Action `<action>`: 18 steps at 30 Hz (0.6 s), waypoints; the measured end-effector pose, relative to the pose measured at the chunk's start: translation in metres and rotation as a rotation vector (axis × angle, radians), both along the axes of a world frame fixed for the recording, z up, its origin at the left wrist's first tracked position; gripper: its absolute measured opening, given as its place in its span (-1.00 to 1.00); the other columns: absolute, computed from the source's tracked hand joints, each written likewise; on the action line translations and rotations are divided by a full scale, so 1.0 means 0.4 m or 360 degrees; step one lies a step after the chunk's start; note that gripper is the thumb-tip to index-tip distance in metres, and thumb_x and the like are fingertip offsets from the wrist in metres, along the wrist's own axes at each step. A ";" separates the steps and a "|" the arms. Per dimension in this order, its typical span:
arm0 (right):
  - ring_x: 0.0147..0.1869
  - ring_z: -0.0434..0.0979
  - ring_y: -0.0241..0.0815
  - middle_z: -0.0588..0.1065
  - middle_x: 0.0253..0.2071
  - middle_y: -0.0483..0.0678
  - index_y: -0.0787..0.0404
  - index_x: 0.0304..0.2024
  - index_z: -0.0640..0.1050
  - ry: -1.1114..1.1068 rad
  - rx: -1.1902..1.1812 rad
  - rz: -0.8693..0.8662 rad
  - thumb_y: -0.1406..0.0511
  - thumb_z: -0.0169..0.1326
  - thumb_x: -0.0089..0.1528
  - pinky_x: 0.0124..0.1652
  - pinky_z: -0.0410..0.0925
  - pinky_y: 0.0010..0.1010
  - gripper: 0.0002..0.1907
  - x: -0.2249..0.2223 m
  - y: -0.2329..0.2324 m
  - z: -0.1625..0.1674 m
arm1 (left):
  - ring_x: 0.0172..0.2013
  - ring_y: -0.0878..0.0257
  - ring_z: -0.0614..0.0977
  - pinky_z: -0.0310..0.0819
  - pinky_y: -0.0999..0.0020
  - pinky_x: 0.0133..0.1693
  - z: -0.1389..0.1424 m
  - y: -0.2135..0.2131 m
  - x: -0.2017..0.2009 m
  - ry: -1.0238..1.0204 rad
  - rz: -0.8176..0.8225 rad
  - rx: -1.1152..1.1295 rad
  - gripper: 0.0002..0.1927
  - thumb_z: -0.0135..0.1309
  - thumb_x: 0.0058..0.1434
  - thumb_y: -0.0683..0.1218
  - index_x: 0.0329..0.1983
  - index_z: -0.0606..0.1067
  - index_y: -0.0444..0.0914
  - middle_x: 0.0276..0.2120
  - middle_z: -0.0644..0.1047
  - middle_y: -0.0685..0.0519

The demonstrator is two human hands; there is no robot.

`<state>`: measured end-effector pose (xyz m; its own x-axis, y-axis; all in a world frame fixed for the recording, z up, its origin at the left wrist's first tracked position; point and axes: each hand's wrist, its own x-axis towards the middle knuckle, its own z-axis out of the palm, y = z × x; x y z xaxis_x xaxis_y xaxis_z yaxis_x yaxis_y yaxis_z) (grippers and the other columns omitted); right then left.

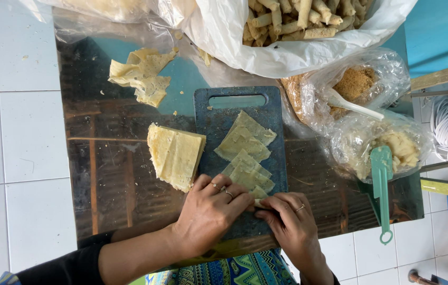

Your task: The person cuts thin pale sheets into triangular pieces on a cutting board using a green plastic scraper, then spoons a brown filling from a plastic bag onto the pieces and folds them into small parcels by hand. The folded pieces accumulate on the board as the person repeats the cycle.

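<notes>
- While your left hand (210,211) and right hand (290,219) meet at the near edge of the dark blue plastic cutting board (239,158), both sets of fingers are curled around a small pale rolled wrapper (260,202), pinching it between them.
- Just beyond your knuckles, thin pale yellow wrapper sheets (246,153) lie fanned on the board.
- Left of the board, a thicker stack of the same sheets (175,154) rests on the shiny metal tabletop (107,174).
- To your right, a clear plastic bag (377,145) holds pale filling, with a green plastic spatula (381,179) in it.
- Beyond it, another clear bag (353,87) holds brown crumbs and a white spoon (353,105).
- Farthest, a white plastic bag (287,50) holds finished rolls (300,16); torn wrapper scraps (142,74) lie far left.
</notes>
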<state>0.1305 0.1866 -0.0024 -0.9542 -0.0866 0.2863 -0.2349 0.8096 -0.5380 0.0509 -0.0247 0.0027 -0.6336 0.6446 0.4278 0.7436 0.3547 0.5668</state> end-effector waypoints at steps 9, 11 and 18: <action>-0.16 0.57 -0.16 0.52 -0.25 -0.02 0.24 -0.25 0.61 -0.0275 -0.0305 -0.0215 0.44 0.30 0.14 -0.25 0.44 -0.34 -0.86 -0.027 0.012 -0.001 | -0.23 0.07 0.51 0.36 0.12 -0.22 -0.001 0.028 -0.010 -0.0377 0.0211 -0.0024 -0.84 0.22 0.21 0.00 -0.35 0.50 -0.11 -0.35 0.48 0.08; -0.14 0.57 -0.18 0.54 -0.22 -0.04 0.26 -0.23 0.58 -0.0188 -0.0365 -0.0194 0.44 0.29 0.15 -0.22 0.46 -0.36 -0.84 -0.029 0.013 -0.002 | -0.23 0.07 0.51 0.36 0.11 -0.22 -0.001 0.031 -0.009 -0.0411 0.0222 -0.0036 -0.83 0.21 0.21 -0.02 -0.33 0.47 -0.15 -0.34 0.47 0.05; -0.09 0.56 -0.15 0.57 -0.22 -0.09 0.23 -0.23 0.64 -0.0036 -0.0102 -0.0039 0.41 0.34 0.07 -0.19 0.46 -0.33 -0.78 -0.023 0.002 -0.001 | -0.17 0.14 0.53 0.38 0.14 -0.17 -0.008 0.013 -0.010 -0.0133 0.0079 -0.0028 -0.84 0.17 0.17 -0.07 -0.19 0.50 -0.14 -0.26 0.51 0.12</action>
